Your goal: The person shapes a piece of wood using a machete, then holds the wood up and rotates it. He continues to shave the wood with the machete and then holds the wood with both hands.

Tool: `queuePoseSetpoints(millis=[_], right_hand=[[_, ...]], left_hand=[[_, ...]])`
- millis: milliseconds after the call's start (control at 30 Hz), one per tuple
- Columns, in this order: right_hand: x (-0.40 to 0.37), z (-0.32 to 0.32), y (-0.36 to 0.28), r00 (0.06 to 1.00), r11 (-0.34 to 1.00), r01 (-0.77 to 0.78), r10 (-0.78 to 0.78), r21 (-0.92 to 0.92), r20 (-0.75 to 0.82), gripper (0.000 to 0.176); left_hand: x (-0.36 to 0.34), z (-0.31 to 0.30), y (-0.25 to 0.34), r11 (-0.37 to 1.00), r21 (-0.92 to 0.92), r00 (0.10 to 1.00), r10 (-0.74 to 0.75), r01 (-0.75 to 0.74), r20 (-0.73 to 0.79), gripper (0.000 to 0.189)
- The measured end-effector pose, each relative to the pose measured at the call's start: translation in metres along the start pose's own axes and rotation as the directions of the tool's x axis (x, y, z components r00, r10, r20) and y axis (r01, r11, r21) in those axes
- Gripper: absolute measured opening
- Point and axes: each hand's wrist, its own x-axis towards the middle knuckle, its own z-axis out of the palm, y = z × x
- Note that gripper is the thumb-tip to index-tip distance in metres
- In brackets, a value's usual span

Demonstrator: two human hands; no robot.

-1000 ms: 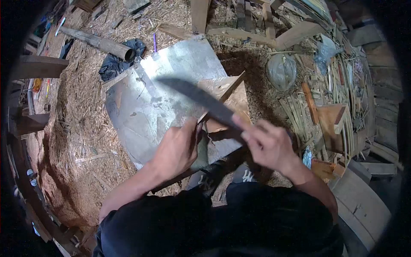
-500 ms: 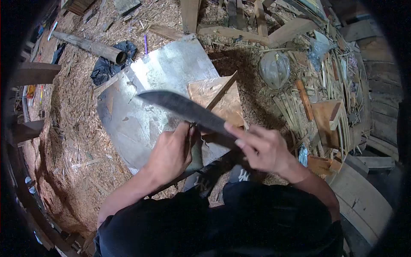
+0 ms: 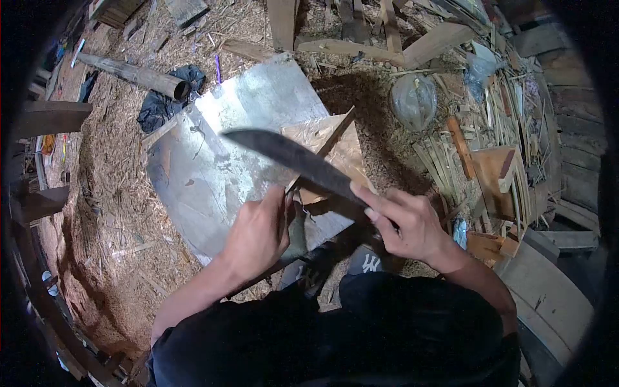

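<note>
My right hand (image 3: 406, 222) grips the handle of a long dark machete (image 3: 290, 158), its blade pointing up and to the left over a metal sheet (image 3: 219, 148). My left hand (image 3: 258, 235) is closed around a thin stick (image 3: 325, 149) that slants up and right, just under the blade. The blade's edge sits close to the stick above my left thumb. A brown wooden board (image 3: 342, 155) lies on the sheet behind the stick.
Sawdust and shavings cover the floor. A bamboo pipe (image 3: 138, 74) and dark cloth (image 3: 158, 103) lie at upper left. Split bamboo strips, wooden offcuts (image 3: 493, 171) and a clear plastic bag (image 3: 414, 101) crowd the right. My shoes (image 3: 361, 264) rest near the sheet's front edge.
The machete rose after dipping lower half a second ago, a repeated chopping stroke against the stick. My left hand stays put on the stick.
</note>
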Motion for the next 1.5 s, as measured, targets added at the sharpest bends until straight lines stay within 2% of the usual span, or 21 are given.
queuePoseSetpoints(millis=[200,267,300,333,400,467,500,633,767,867,900,933,1000,1033,1067,1167,1200,1267,1367,1433,1500], right_hand=[[0.003,-0.002,0.006,0.993,0.999,-0.046,0.046,0.0,-0.112,0.051],[-0.002,-0.003,0.0,0.999,0.999,0.029,-0.028,-0.025,0.024,0.048],[-0.004,-0.005,0.004,0.989,0.995,-0.087,0.093,-0.057,0.118,0.046],[0.005,0.009,0.021,0.985,0.997,0.06,-0.052,0.042,-0.167,0.051],[0.008,0.0,0.024,0.985,0.998,-0.007,-0.005,-0.07,-0.171,0.051],[0.002,0.004,0.014,0.993,0.997,-0.063,0.059,-0.039,-0.102,0.049],[-0.001,-0.001,0.008,0.998,0.995,0.04,-0.045,-0.092,-0.045,0.048],[0.008,-0.003,0.034,0.973,0.995,-0.094,0.082,-0.044,-0.216,0.05],[0.001,0.002,0.025,0.991,1.0,-0.013,0.012,-0.007,-0.137,0.05],[0.007,0.007,0.053,0.94,0.985,-0.072,0.12,0.159,-0.318,0.045],[0.009,-0.007,0.065,0.895,0.915,-0.379,0.4,0.139,-0.196,0.041],[0.015,-0.007,0.07,0.908,0.96,-0.258,0.278,0.104,-0.312,0.04],[0.004,-0.016,0.044,0.861,0.866,-0.447,0.484,0.224,-0.154,0.041],[0.0,-0.017,0.034,0.892,0.895,-0.396,0.428,0.207,-0.143,0.041],[-0.001,-0.013,0.028,0.941,0.962,-0.185,0.232,0.201,-0.245,0.041],[-0.001,-0.009,0.012,0.989,0.998,-0.021,0.03,0.059,-0.144,0.048],[-0.001,-0.006,0.006,0.994,0.999,0.027,-0.024,0.027,-0.11,0.051],[-0.002,0.002,0.0,0.995,0.995,0.091,-0.092,-0.031,-0.048,0.052],[0.001,0.011,-0.013,0.999,0.999,0.028,-0.028,0.027,0.033,0.051],[0.001,0.016,-0.012,0.999,0.998,0.048,-0.048,0.038,0.02,0.052],[0.002,0.015,-0.011,0.998,0.997,0.066,-0.067,0.047,0.006,0.053]], left_hand=[[-0.001,0.001,0.0,0.999,-0.041,1.0,-0.018,0.019,0.02,0.011],[0.0,0.002,-0.001,1.0,-0.019,1.0,-0.017,0.017,0.013,0.01],[0.0,0.002,0.001,1.0,-0.024,1.0,-0.006,0.006,0.003,0.011],[-0.002,0.002,0.0,1.0,-0.031,1.0,0.001,-0.001,-0.006,0.011],[-0.002,0.003,-0.001,1.0,-0.003,1.0,0.027,-0.027,-0.011,0.012],[0.001,0.003,-0.001,0.997,0.029,0.998,0.068,-0.067,-0.007,0.013],[0.001,0.004,-0.002,0.998,0.003,0.998,0.063,-0.063,-0.015,0.013],[0.001,-0.001,0.005,0.999,0.021,0.999,0.036,-0.036,-0.002,0.013],[0.0,0.0,0.001,0.999,-0.052,1.0,-0.003,0.004,0.02,0.011],[-0.002,0.002,0.0,1.0,-0.004,1.0,0.024,-0.024,-0.013,0.012],[-0.004,0.003,0.0,1.0,-0.018,1.0,0.01,-0.01,-0.023,0.014],[-0.002,0.002,0.0,1.0,-0.026,1.0,0.002,-0.003,-0.029,0.017],[0.003,-0.006,0.006,0.998,-0.05,0.999,-0.036,0.034,-0.037,0.02],[0.001,-0.008,0.008,0.993,-0.081,0.996,-0.085,0.082,-0.027,0.023],[0.002,-0.009,0.008,0.992,-0.084,0.995,-0.094,0.091,-0.032,0.023],[0.004,-0.008,0.01,0.99,-0.1,0.993,-0.108,0.104,-0.039,0.029],[0.006,-0.008,0.01,0.99,-0.107,0.994,-0.096,0.09,-0.05,0.023],[0.008,-0.007,0.009,0.99,-0.115,0.995,-0.083,0.076,-0.057,0.017],[0.004,-0.004,0.006,0.97,-0.234,0.994,-0.084,0.066,-0.069,0.016],[0.003,-0.005,0.007,0.956,-0.256,0.987,-0.155,0.14,-0.038,0.016],[0.001,-0.005,0.003,0.96,-0.249,0.99,-0.136,0.126,-0.024,0.016]])
